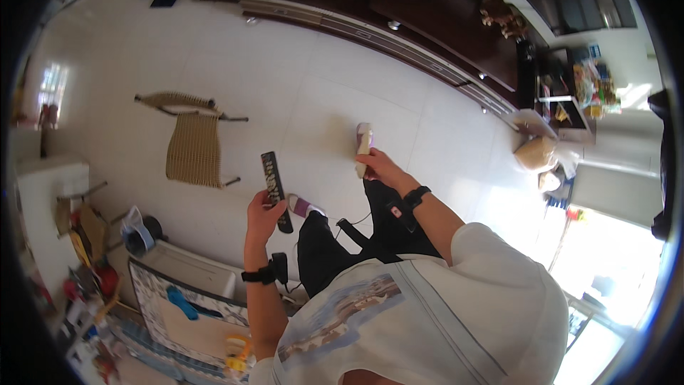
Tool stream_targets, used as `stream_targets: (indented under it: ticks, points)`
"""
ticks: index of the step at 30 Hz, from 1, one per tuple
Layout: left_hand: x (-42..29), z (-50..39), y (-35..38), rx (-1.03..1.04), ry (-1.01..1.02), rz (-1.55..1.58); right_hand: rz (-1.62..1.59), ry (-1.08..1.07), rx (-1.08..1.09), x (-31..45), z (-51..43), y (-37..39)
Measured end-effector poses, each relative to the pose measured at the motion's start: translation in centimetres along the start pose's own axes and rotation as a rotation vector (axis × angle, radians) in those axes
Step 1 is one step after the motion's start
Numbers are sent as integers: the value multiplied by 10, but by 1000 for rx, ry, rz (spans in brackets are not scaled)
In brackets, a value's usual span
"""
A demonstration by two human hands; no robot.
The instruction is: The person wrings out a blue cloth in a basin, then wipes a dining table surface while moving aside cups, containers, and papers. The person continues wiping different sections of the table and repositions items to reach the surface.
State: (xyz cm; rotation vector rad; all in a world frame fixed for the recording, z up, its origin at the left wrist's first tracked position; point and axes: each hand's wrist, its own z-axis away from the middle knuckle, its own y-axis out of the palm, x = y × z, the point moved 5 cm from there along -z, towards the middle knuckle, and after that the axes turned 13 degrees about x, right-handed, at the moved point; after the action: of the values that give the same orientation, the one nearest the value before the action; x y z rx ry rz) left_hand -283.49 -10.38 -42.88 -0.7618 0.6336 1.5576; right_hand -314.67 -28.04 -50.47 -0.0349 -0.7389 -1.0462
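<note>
My left hand (263, 216) grips the lower part of a long black remote control (272, 179), its button side turned up. My thumb lies across the buttons. In my right hand (383, 167) is a slim off-white object (364, 151), possibly a second remote; my fingers cover part of it and its far end overlaps a shoe (364, 129) in the view. The two hands are apart, both held out over the tiled floor. A purple and white shoe (302, 207) shows just right of the black remote. Both wrists wear black straps.
A woven chair (193, 148) stands on the floor to the left. Ahead runs a long dark wood cabinet (347, 24) with drawers. At lower left is a table (165, 299) with a patterned border and a blue item (181, 302) on it. Bags (537, 154) sit at the right.
</note>
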Motion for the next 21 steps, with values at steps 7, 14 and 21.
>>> stream_targets:
  ticks: [7, 14, 21]
  points:
    - [-144, -213, 129, 112, 65, -336, -203, -200, -350, 61, 9, -206]
    - [-240, -459, 328, 141, 130, -639, 288, -23, -730, 156, -71, -423]
    - [-328, -625, 484, 25, 108, -941, 679, -126, -908, 284, -128, -542]
